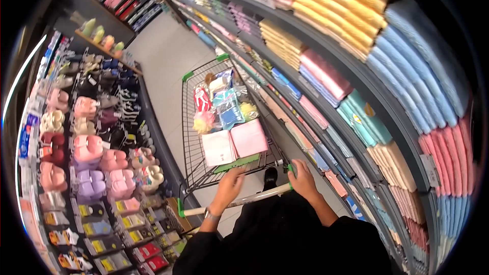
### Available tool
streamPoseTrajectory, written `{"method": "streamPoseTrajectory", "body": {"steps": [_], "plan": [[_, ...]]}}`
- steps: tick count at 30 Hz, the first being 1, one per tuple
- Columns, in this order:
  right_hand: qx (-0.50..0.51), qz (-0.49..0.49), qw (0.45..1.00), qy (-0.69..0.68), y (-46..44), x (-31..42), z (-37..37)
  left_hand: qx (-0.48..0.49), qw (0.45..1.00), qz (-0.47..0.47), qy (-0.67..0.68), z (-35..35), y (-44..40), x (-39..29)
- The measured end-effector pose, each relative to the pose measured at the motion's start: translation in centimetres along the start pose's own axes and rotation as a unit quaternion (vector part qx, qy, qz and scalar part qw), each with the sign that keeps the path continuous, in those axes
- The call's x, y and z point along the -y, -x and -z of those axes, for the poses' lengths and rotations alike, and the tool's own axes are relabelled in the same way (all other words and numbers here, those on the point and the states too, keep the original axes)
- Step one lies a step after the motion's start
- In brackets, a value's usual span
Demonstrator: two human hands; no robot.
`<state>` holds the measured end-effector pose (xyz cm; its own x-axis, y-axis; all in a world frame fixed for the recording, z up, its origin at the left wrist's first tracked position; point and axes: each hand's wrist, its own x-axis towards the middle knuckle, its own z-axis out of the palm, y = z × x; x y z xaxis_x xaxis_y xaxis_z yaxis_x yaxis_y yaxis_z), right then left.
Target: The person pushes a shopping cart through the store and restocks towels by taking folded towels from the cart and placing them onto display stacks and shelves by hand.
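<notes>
A shopping cart (189, 137) with green corner pieces stands in front of me. My left hand (229, 187) is over the handlebar (263, 194), its wristwatch close to the bar. That hand's fingers point forward and down and are mostly hidden. My right hand (304, 179) is closed around the green-tipped right end of the bar. Inside the cart, a white folded towel (218, 146) lies beside a pink folded towel (248, 138). Beyond them are a blue packet (229, 114), a red-and-white item (202, 99), a pale pink-and-yellow bath puff (204, 122) and a yellow puff (249, 111).
Shelves of folded towels (336, 7) run along the right, close to the cart. On the left hangs a display of slippers (91, 183), with packaged socks (127, 221) below. The tiled aisle floor (163, 46) stretches ahead to more shelves (127, 0).
</notes>
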<state>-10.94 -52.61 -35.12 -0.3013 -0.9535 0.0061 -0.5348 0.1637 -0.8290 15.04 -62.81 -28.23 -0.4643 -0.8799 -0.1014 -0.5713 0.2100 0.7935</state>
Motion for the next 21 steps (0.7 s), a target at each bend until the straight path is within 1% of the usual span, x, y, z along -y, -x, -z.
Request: {"method": "streamPoseTrajectory", "body": {"steps": [1,2,4,7,8,9,10,11,12,13,15,16,18,19,21], "plan": [[0.021,-0.003,1.0,0.021,0.1,-0.6,-1.1,-0.044,0.998,-0.019,-0.051,1.0,1.8,2.2],[0.04,-0.004,0.998,0.045,0.3,-1.1,-1.9,-0.057,0.987,-0.02,-0.149,2.0,3.7,3.8],[0.057,-0.061,0.995,0.051,0.4,-0.8,-2.5,-0.075,0.975,-0.05,-0.205,2.9,6.3,5.9],[0.08,-0.126,0.988,0.044,0.7,-1.0,-2.9,-0.059,0.992,0.089,-0.065,1.5,8.7,7.4],[0.082,-0.146,0.985,0.037,0.8,-1.6,-3.1,-0.065,0.994,0.078,-0.044,0.9,9.1,9.2],[0.034,-0.099,0.992,0.073,1.3,-3.2,-4.2,-0.057,0.991,0.096,-0.07,0.9,9.3,10.0],[0.049,-0.162,0.985,0.04,1.4,-2.0,-3.9,-0.047,0.988,0.112,-0.095,0.9,9.5,10.8],[0.06,-0.222,0.973,0.006,1.4,-0.6,-3.6,-0.069,0.985,0.103,-0.122,0.9,9.7,12.3],[0.067,-0.277,0.958,-0.029,0.8,0.7,-3.2,-0.049,0.977,0.151,-0.145,1.5,9.7,13.2],[0.043,-0.256,0.966,-0.018,0.5,0.9,-3.4,-0.044,0.973,0.154,-0.168,2.0,9.6,14.2],[0.006,-0.215,0.976,0.024,1.1,0.0,-4.5,-0.04,0.972,0.159,-0.169,3.1,9.2,16.0],[0.031,-0.281,0.959,0.009,0.9,0.7,-4.4,-0.032,0.971,0.163,-0.171,3.8,9.0,16.2],[0.019,-0.299,0.954,0.0,1.2,0.7,-5.2,-0.016,0.975,0.159,-0.153,4.6,8.8,17.3],[0.014,-0.298,0.955,0.007,1.2,1.2,-5.4,-0.008,0.976,0.158,-0.152,4.9,8.9,17.5],[-0.015,-0.255,0.967,0.02,1.6,0.8,-6.6,0.006,0.977,0.162,-0.142,5.4,8.8,17.7]]}}
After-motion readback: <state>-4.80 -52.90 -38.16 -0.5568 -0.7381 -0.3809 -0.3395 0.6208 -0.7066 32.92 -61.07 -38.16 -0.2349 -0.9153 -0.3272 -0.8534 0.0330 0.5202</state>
